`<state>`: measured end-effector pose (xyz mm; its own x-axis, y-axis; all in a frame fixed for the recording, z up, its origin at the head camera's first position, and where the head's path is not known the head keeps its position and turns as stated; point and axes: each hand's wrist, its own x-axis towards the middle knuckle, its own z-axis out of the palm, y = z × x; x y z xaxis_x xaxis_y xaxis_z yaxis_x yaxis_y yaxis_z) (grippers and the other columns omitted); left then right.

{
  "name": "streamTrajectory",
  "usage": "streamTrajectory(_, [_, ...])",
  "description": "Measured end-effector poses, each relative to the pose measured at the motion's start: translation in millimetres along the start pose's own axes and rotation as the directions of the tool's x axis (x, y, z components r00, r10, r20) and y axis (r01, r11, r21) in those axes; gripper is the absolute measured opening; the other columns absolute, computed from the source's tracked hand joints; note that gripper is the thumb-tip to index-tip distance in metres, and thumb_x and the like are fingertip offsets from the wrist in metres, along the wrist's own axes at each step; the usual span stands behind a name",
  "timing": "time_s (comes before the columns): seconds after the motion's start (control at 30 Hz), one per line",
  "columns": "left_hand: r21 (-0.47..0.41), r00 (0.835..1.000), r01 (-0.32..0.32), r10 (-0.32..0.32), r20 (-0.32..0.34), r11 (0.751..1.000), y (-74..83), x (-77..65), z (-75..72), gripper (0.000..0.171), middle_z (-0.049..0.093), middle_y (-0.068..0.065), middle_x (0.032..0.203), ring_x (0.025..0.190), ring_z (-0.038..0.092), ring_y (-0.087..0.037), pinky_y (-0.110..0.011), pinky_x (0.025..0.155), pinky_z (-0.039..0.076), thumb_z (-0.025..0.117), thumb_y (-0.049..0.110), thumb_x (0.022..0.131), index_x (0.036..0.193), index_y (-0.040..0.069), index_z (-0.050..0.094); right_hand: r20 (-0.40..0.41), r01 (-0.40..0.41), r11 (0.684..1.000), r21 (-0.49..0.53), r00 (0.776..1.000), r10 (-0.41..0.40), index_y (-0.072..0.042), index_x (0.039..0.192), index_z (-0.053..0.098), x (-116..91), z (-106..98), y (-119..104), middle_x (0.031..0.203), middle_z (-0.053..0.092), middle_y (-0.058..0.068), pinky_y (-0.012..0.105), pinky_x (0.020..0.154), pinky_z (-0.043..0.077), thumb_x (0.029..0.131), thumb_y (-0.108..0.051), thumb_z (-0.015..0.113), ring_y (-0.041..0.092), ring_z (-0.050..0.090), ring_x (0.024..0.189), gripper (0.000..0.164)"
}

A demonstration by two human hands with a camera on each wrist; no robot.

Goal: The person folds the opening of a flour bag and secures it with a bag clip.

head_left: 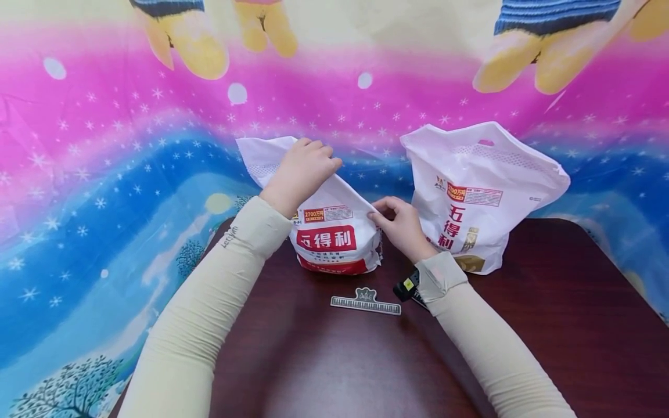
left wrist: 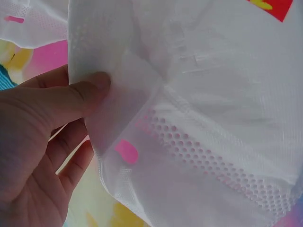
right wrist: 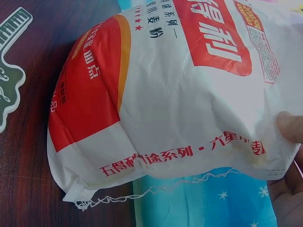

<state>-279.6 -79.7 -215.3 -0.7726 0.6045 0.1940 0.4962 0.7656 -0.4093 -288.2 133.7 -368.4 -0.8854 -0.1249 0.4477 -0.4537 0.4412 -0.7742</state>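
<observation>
A white flour bag with red printing [head_left: 326, 238] stands on the table, its upper part folded over at a slant. My left hand [head_left: 302, 174] grips the folded top edge. In the left wrist view, thumb and fingers pinch the white layers near the pink-looking handle hole [left wrist: 127, 151] and the band of small perforations [left wrist: 199, 156]. On the bag's right side, my right hand [head_left: 401, 225] pinches the edge. The right wrist view shows the thumb [right wrist: 289, 126] on the printed face, with fingers behind it. A loose white thread [right wrist: 156, 189] trails along the seam.
Beside it stands a second white flour bag [head_left: 465, 191], its top upright. In front lies a long clip with piano-key markings [head_left: 366, 303]. Another dark striped piece [head_left: 420, 299] is partly hidden under my right wrist. A colourful cloth [head_left: 157, 145] hangs behind the dark wooden table [head_left: 324, 366].
</observation>
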Motion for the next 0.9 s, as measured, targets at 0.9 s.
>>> streamTrajectory(0.9, [-0.201, 0.996, 0.085, -0.086, 0.003, 0.976, -24.1, -9.9, -18.7, 0.06, 0.062, -0.01, 0.132, 0.126, 0.055, -0.028, -0.043, 0.106, 0.047, 0.086, 0.009, 0.08, 0.136, 0.013, 0.062, 0.013, -0.022, 1.0, 0.002, 1.0, 0.022, -0.003, 0.106, 0.074, -0.5, -0.4, -1.7, 0.101, 0.07, 0.011, 0.027, 0.073, 0.054, 0.094, -0.012, 0.074, 0.022, 0.062, 0.086, 0.015])
